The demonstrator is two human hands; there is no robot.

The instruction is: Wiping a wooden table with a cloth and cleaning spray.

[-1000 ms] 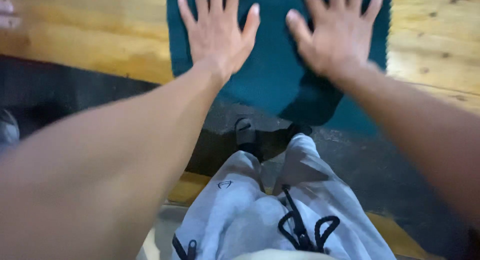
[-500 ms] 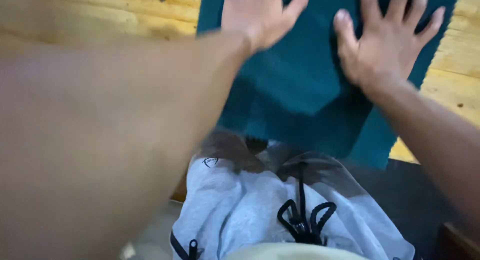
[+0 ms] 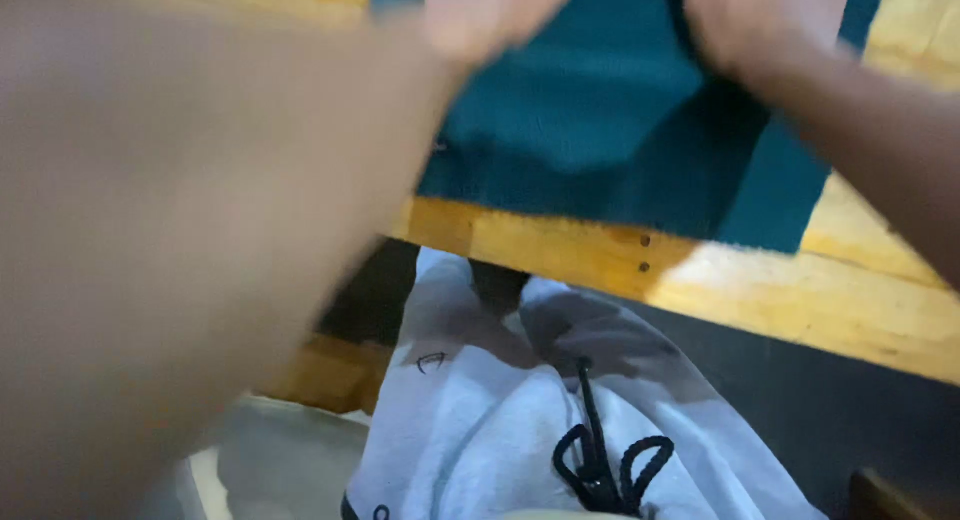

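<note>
Nearest the camera are the person's grey sweatpants, with a black drawstring knotted in loops at the waist. The left forearm fills the near left of the view as a large blur, reaching forward over the near edge of the wooden counter. That edge runs from left of centre down toward the right, pale yellow wood with two small dark holes in its face. Below it lies dark floor.

On the counter lies a teal cloth, its near hem just short of the counter's near edge, with a darker fold showing toward its right side. At the far edge of the view both hands rest on the cloth, well apart from each other. The left hand lies on the cloth's left part, blurred, fingers cut off by the frame. The right hand lies on the cloth's right part, also blurred. Both seem to lie flat, palms down, closed on nothing, though the blur and the cropped fingers leave it uncertain.
</note>
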